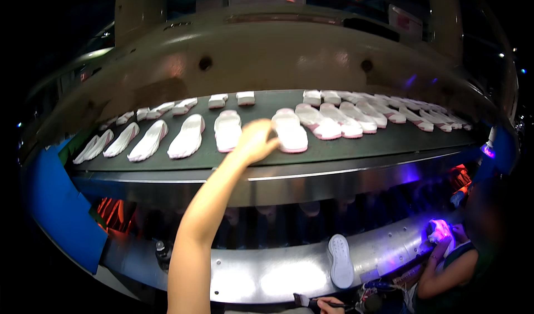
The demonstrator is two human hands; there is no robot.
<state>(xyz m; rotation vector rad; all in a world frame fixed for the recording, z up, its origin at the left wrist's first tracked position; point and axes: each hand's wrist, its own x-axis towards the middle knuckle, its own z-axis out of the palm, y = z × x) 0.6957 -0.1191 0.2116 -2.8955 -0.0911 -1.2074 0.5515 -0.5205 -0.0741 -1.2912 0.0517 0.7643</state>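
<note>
My left hand (257,141) reaches over the dark green conveyor belt (222,162), with thumb and fingers apart and nothing visible between them. Just right of its fingertips lies a white shoe piece with a pink edge (290,131); whether they touch it I cannot tell. Another white and pink shoe piece (227,126) lies directly left of the hand, partly covered by it. At the lower edge my right hand (330,305) is closed round the dark handle of a brush (302,299). A pale shoe sole (340,261) rests on the metal ledge in front of me, above that hand.
Several more white shoe pieces (148,141) line the belt on both sides. Over it hangs a beige machine hood (278,53). A dark bottle (162,254) stands on the metal ledge (250,283). At the right, a co-worker (450,269) handles a purple-lit shoe piece (439,232).
</note>
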